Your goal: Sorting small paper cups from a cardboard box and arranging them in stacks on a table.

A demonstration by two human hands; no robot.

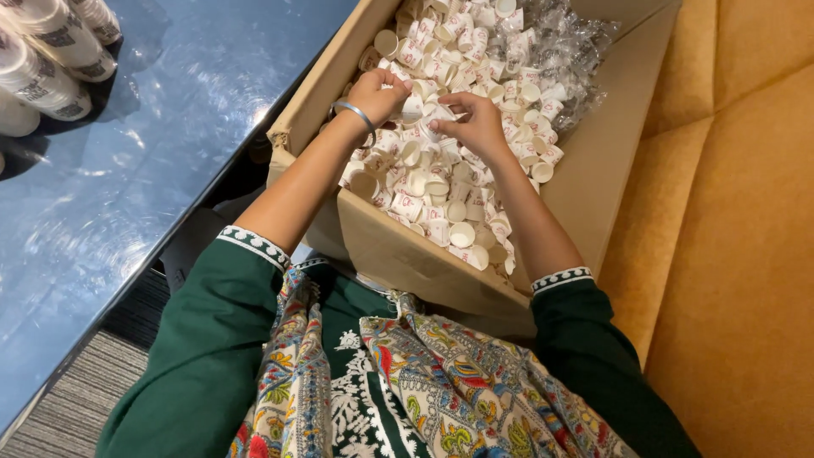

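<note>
Small cups (462,233): matt white paper. Box (398,254): plain brown cardboard, matt. Wrap (577,42): clear crinkled plastic, shiny. Table (127,178): glossy blue, reflective. Bangle (356,112): polished metal. Seat (738,254): mustard woven cloth. Sleeves (212,339): green cloth, embroidered cuffs.

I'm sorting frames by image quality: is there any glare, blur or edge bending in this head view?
Head view: broad glare streaks wash the blue table; the left hand and right hand are fairly sharp over the small paper cups in the cardboard box; the clear plastic bags glint; the cup stacks at the corner bow slightly.
</note>
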